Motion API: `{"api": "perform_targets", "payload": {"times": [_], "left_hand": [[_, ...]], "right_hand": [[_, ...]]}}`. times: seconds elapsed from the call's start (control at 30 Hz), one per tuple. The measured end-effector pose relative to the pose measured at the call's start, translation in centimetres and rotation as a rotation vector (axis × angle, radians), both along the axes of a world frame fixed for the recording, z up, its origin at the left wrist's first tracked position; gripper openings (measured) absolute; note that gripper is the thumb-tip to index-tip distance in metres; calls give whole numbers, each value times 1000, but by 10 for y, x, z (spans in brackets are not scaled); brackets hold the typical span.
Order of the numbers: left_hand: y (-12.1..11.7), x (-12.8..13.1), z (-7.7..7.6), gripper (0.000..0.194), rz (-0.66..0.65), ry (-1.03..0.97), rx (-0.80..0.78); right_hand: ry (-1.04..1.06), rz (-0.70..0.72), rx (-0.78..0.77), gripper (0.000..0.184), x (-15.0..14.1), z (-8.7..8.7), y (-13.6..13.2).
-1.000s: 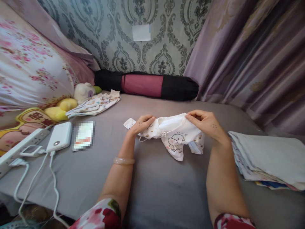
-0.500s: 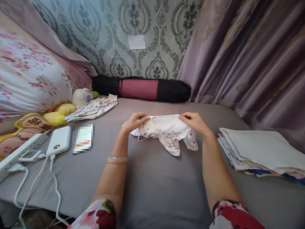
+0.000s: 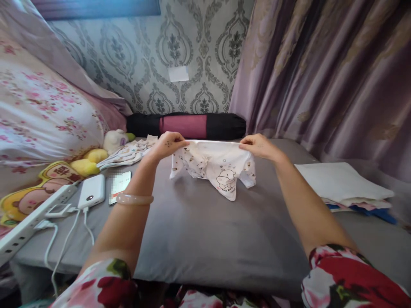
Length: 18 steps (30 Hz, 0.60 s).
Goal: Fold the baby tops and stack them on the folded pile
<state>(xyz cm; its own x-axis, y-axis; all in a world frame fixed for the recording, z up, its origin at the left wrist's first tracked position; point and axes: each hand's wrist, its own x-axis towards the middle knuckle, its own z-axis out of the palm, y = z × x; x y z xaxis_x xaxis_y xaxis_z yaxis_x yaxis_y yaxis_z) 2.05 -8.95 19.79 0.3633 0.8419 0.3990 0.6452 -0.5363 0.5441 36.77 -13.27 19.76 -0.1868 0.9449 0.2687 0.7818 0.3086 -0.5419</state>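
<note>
A small white baby top (image 3: 221, 164) with a cartoon animal print and a tie at the front hangs between my two hands, above the grey sheet. My left hand (image 3: 168, 144) pinches its upper edge at the left, fingers closed on the cloth. At the right end of the same edge, my right hand (image 3: 258, 146) grips it between thumb and fingers. The edge is stretched nearly straight, and the lower front hangs down to a point. A pale bangle (image 3: 135, 199) circles my left wrist.
Folded cloths (image 3: 343, 182) are stacked at the right; printed clothes (image 3: 128, 154) lie back left. A power bank (image 3: 92, 190), power strip (image 3: 38, 222), phone (image 3: 120, 186), and plush toys (image 3: 85, 164) are on the left. A black-and-pink roll (image 3: 183, 125) lies along the wall.
Both hands have lifted the baby top and moved farther apart, pulling its upper edge wider. Its sides now hang more freely. The head view has shifted.
</note>
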Motion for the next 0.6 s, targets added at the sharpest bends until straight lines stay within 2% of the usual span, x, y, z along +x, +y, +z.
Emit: {"api": "perform_targets", "payload": {"times": [0.1, 0.2, 0.27, 0.37, 0.47, 0.6], "left_hand": [[-8, -3, 34, 25, -22, -19, 93], [-8, -3, 56, 21, -14, -110, 177], [-2, 2, 58, 20, -2, -47, 179], [10, 11, 50, 18, 93, 109, 230], [18, 17, 42, 22, 273, -20, 410], [26, 20, 42, 21, 279, -40, 331]], "right_hand": [[-64, -51, 149, 28, -3, 31, -9], [-63, -174, 463, 28, -13, 50, -14], [-121, -195, 569, 29, -20, 49, -12], [-290, -88, 495, 29, -25, 38, -1], [-302, -154, 560, 31, -23, 31, 11], [-307, -198, 595, 36, -19, 32, 23]]}}
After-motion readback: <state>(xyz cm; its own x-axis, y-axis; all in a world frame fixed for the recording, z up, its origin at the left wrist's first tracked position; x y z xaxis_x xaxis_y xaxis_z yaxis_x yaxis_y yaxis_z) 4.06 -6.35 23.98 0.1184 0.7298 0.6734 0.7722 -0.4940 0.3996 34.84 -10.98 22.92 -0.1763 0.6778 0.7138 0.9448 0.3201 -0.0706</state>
